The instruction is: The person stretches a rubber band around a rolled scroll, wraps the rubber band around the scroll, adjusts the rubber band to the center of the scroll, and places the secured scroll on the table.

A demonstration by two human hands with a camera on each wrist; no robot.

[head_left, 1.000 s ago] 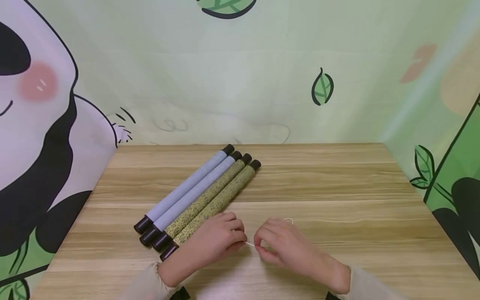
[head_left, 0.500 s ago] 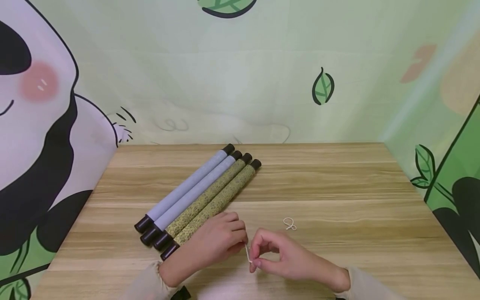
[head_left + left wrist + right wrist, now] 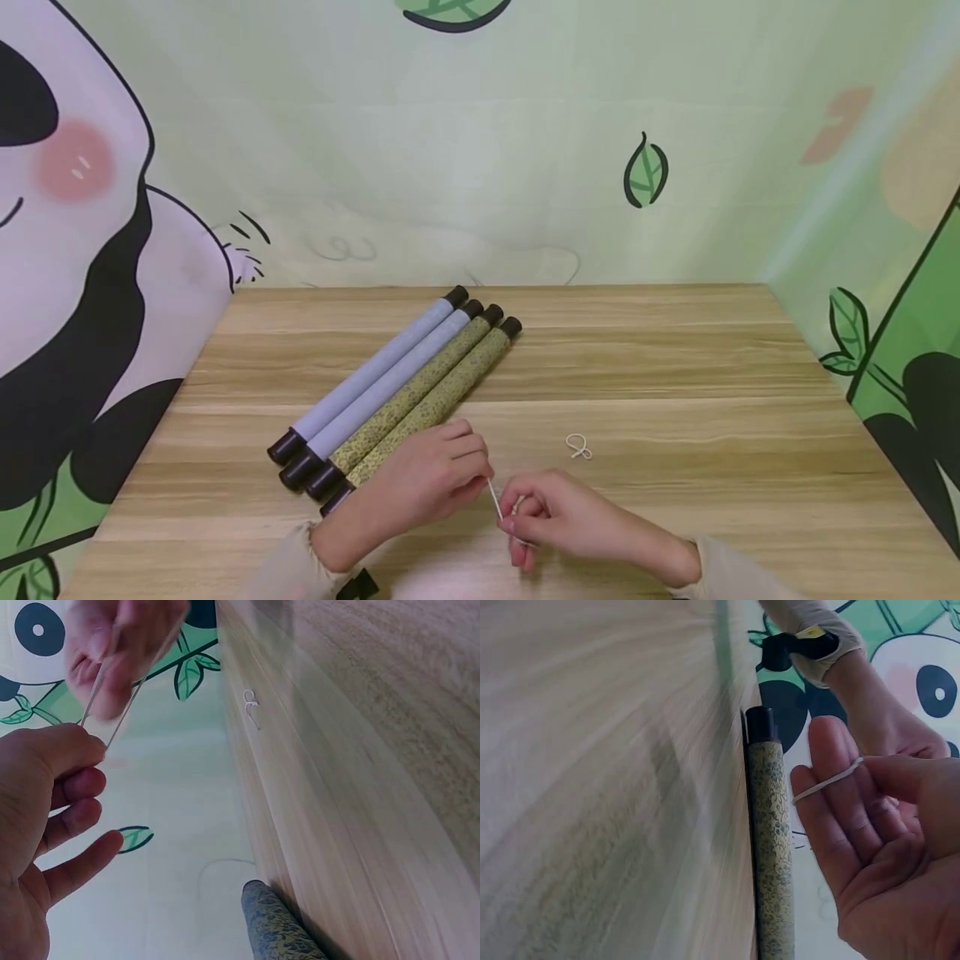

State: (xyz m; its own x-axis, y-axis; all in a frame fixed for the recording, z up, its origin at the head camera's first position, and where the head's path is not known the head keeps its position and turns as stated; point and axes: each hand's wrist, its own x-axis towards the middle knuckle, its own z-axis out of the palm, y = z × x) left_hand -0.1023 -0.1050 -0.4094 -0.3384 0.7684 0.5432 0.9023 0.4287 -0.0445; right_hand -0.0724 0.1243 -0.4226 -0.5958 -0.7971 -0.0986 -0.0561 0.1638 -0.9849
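My left hand (image 3: 438, 471) pinches a thin white string (image 3: 494, 498) between thumb and fingertips, beside the nearest patterned scroll. To its right, my right hand (image 3: 558, 512) pinches the same string, which is drawn taut between the two hands. In the left wrist view, two strands of the string (image 3: 142, 686) run between the hands. The right wrist view has the string (image 3: 829, 782) lying across the right hand's fingers, near the thumb tip. Two patterned yellow-green scrolls (image 3: 442, 396) and two pale blue scrolls (image 3: 375, 375) lie side by side, all with black end knobs.
A small looped white string (image 3: 578, 447) lies on the wooden table (image 3: 712, 375), beyond the right hand. Behind the table hangs a backdrop (image 3: 525, 167) printed with a panda and leaves. A dark object (image 3: 358, 585) shows below the left wrist.
My right hand has moved down toward me, turning and drawing the string with it, and the looped string on the table has come into full view. The left hand stays almost still.
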